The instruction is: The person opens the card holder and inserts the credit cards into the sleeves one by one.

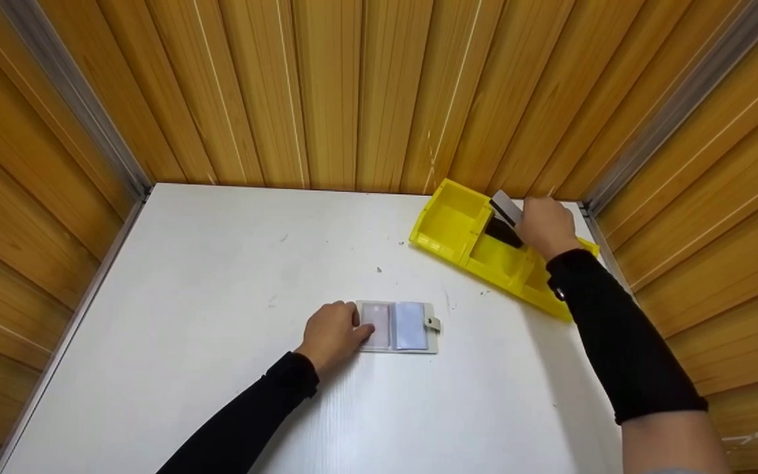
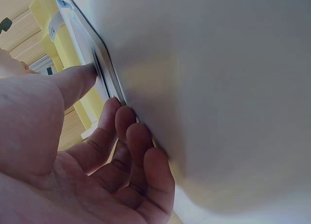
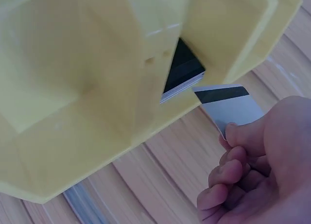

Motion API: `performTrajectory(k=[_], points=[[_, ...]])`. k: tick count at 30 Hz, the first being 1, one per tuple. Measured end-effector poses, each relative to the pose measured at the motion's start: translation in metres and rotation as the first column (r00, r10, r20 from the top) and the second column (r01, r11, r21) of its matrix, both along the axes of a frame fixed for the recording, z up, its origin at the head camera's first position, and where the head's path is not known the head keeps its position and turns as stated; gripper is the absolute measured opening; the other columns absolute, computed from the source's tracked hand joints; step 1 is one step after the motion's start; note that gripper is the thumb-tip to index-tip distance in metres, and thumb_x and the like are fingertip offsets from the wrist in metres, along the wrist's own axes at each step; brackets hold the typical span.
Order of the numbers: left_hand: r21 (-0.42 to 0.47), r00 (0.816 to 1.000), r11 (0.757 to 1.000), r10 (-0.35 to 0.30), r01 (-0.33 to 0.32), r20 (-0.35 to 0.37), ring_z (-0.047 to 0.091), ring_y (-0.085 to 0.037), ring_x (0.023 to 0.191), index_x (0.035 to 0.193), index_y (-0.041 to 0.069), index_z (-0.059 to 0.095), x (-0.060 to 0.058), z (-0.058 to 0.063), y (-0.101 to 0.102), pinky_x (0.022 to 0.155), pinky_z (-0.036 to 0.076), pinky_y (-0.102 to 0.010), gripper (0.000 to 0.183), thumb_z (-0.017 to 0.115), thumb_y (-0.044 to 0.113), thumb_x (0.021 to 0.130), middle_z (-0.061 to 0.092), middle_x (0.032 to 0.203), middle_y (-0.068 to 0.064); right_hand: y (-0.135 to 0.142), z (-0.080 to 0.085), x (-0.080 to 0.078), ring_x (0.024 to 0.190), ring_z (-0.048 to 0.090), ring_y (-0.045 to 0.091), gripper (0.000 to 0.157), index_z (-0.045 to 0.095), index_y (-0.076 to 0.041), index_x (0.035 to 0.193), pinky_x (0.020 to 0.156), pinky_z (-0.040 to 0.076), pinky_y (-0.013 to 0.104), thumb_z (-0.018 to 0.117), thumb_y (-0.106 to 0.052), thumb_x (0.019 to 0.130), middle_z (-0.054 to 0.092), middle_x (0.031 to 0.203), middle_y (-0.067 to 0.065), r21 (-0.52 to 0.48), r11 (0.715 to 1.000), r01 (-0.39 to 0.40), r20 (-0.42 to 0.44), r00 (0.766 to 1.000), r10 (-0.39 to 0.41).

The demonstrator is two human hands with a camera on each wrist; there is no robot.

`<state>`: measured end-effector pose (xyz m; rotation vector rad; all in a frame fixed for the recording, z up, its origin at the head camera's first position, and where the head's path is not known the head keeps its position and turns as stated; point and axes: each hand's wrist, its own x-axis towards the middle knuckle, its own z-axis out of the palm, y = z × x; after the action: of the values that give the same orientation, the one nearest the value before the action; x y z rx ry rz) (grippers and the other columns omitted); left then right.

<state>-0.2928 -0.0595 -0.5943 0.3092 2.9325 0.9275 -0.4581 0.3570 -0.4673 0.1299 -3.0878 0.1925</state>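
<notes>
An open card holder (image 1: 410, 326) with clear plastic sleeves and a snap tab lies on the white table. At its left edge my left hand (image 1: 333, 336) grips it, thumb on the sleeve; the left wrist view shows the fingertips (image 2: 141, 136) along the holder's edge (image 2: 104, 59). My right hand (image 1: 547, 224) pinches a white card with a black stripe (image 3: 231, 106) between thumb and finger. That card is above a yellow divided tray (image 1: 448, 243). Inside one compartment sits a stack of dark-topped cards (image 3: 183, 71).
The tray stands at an angle in the table's back right corner. Wood-look panels (image 1: 326, 92) wall the back and both sides of the white table (image 1: 221, 276). Small dark marks dot the tabletop.
</notes>
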Motion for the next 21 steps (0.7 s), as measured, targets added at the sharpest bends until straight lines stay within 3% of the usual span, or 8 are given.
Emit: performTrajectory(k=[12, 17, 21], points=[[-0.009, 1.0, 1.0, 0.001, -0.002, -0.006, 0.057, -0.018, 0.075, 0.083, 0.012, 0.068, -0.005, -0.001, -0.004, 0.069, 0.048, -0.037, 0.032, 0.083, 0.037, 0.097, 0.066, 0.08, -0.003, -0.035, 0.004, 0.008, 0.098, 0.072, 0.043, 0.036, 0.066, 0.011, 0.128, 0.089, 0.061, 0.06, 0.057, -0.016, 0.106, 0.075, 0.114, 0.03, -0.017, 0.999, -0.039, 0.035, 0.999, 0.04], [-0.009, 1.0, 1.0, 0.007, -0.007, 0.002, 0.057, -0.018, 0.075, 0.082, 0.012, 0.068, -0.006, -0.001, -0.005, 0.069, 0.048, -0.037, 0.032, 0.083, 0.037, 0.097, 0.066, 0.08, -0.002, -0.059, 0.004, 0.013, 0.106, 0.069, 0.041, 0.039, 0.064, 0.007, 0.135, 0.105, 0.057, 0.061, 0.058, -0.021, 0.108, 0.073, 0.122, 0.027, -0.02, 0.999, -0.033, 0.081, 0.996, 0.035], [-0.015, 1.0, 1.0, 0.01, -0.01, 0.008, 0.056, -0.017, 0.075, 0.082, 0.013, 0.068, -0.008, -0.002, -0.005, 0.068, 0.047, -0.036, 0.032, 0.083, 0.037, 0.097, 0.065, 0.079, -0.001, -0.073, 0.004, 0.02, 0.108, 0.068, 0.04, 0.035, 0.066, 0.006, 0.13, 0.106, 0.057, 0.059, 0.058, -0.02, 0.108, 0.073, 0.122, 0.025, -0.051, 0.997, -0.056, 0.085, 0.995, 0.061]])
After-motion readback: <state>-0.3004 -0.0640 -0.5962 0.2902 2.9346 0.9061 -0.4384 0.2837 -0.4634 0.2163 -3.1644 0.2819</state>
